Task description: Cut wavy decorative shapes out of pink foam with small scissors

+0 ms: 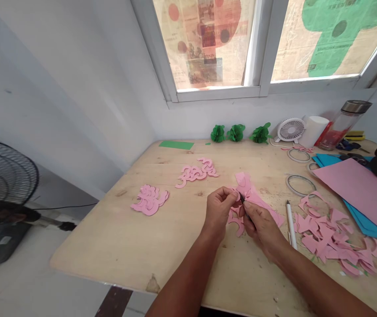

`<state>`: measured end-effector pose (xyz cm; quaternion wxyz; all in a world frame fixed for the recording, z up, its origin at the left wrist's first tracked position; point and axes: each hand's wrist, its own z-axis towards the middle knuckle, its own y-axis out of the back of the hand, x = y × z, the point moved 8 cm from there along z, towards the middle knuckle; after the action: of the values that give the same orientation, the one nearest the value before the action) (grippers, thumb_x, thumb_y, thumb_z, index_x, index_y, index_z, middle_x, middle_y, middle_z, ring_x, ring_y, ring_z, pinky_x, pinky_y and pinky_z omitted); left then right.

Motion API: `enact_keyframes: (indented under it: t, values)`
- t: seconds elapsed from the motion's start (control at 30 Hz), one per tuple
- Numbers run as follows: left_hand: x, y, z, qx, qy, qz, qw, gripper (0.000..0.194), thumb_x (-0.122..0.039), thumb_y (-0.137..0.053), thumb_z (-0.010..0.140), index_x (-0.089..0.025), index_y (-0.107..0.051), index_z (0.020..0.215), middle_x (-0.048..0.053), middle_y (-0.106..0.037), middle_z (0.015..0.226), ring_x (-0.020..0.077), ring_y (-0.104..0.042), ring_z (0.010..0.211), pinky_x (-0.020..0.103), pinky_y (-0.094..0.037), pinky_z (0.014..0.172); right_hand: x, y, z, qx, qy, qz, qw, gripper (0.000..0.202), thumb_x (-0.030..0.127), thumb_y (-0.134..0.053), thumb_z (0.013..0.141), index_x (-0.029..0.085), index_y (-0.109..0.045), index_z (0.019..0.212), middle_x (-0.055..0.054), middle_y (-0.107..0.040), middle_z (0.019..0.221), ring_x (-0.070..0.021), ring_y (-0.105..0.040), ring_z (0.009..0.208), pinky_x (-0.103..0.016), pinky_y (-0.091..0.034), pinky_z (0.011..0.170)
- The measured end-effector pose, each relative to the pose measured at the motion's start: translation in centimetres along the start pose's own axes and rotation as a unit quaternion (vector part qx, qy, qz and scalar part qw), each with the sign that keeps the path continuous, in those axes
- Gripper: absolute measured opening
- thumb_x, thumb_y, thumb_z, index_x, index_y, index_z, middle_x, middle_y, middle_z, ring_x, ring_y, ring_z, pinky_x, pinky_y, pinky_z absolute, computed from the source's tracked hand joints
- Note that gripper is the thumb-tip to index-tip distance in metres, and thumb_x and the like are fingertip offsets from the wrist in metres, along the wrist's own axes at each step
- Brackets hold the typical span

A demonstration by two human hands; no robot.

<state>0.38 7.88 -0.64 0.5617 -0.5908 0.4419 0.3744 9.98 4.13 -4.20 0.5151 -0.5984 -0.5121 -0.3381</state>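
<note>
My left hand pinches a small piece of pink paper between thumb and fingers. Close against it, my right hand is closed around a small dark tool whose tip meets the paper; its exact kind is hard to make out. Pink paper sheets lie beneath and behind both hands, with a curved pink cutout between the wrists. Further left on the wooden table are two groups of curved pink cutouts, one near the middle and one nearer the left edge.
Pink scraps, a white pen, tape rings and pink and blue sheets lie right. Green paper shapes, a small fan and a bottle line the back. A large fan stands left.
</note>
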Motion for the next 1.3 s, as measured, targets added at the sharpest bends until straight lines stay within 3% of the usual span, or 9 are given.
enact_keyframes:
  t: [0.83, 1.3]
  values:
    - [0.22, -0.23, -0.05, 0.01, 0.008, 0.001, 1.0, 0.018, -0.027, -0.063, 0.063, -0.015, -0.053, 0.056, -0.001, -0.052, 0.053, 0.0083, -0.047, 0.046, 0.024, -0.041, 0.053, 0.1, 0.05, -0.05, -0.009, 0.006, -0.005, 1.0, 0.038, 0.054, -0.049, 0.078, 0.017, -0.05, 0.069, 0.009, -0.028, 0.043, -0.006, -0.016, 0.038, -0.021, -0.01, 0.038]
    - [0.13, 0.06, -0.12, 0.0, -0.002, -0.008, 1.0, 0.014, -0.024, -0.063, 0.064, -0.014, -0.055, 0.058, 0.0, -0.053, 0.055, 0.0098, -0.05, 0.053, 0.023, -0.041, 0.056, -0.09, 0.12, 0.1, -0.002, 0.008, -0.005, 1.0, 0.037, 0.052, -0.05, 0.078, 0.017, -0.05, 0.068, 0.009, -0.027, 0.041, -0.0057, -0.016, 0.038, -0.021, -0.01, 0.038]
